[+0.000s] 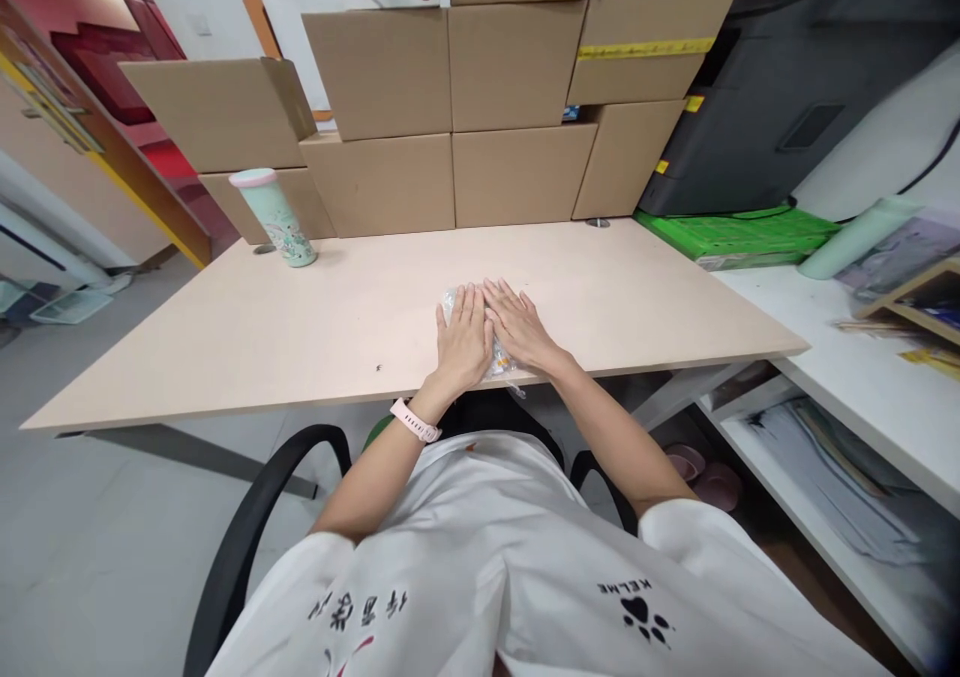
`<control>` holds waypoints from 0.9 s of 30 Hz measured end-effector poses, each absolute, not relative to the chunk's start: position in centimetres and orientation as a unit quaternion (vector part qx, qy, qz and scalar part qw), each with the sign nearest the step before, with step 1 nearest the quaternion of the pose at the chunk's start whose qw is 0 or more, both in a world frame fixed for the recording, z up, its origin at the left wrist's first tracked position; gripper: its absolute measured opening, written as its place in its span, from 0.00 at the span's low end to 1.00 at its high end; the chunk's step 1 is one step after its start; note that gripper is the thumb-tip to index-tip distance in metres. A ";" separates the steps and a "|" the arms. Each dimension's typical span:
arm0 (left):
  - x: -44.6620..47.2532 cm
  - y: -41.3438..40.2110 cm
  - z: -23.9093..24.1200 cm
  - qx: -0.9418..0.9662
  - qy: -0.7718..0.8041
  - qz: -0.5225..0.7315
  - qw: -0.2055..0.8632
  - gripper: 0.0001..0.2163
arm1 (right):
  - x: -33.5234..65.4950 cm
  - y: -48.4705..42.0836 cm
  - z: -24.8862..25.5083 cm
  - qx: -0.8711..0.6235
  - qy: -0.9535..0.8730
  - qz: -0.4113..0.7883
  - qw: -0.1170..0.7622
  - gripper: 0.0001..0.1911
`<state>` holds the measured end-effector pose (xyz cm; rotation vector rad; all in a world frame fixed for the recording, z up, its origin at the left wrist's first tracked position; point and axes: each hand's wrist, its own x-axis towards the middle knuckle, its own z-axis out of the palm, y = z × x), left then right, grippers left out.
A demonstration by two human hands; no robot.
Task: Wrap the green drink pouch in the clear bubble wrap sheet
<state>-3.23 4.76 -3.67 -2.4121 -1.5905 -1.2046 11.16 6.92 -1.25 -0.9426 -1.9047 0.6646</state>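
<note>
My left hand (pixel 463 340) and my right hand (pixel 519 327) lie flat side by side on a clear plastic bag (pixel 501 362) near the front edge of the light wooden table (pixel 300 327). All fingers are stretched out and pressed down on the bag. The bag is mostly hidden under my palms; a bit of yellow shows inside it between the hands. A pink watch sits on my left wrist.
A mint green tumbler (pixel 274 217) stands at the table's back left. Stacked cardboard boxes (pixel 450 107) line the far edge. To the right are a black machine (pixel 787 87) on a green tray (pixel 735 235) and a white shelf (pixel 862 377) with papers.
</note>
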 end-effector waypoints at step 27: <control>-4.6 2.2 -1.0 -0.667 -0.530 -0.520 -0.063 0.33 | 11.7 4.8 0.6 -0.404 -0.619 0.377 0.558 0.20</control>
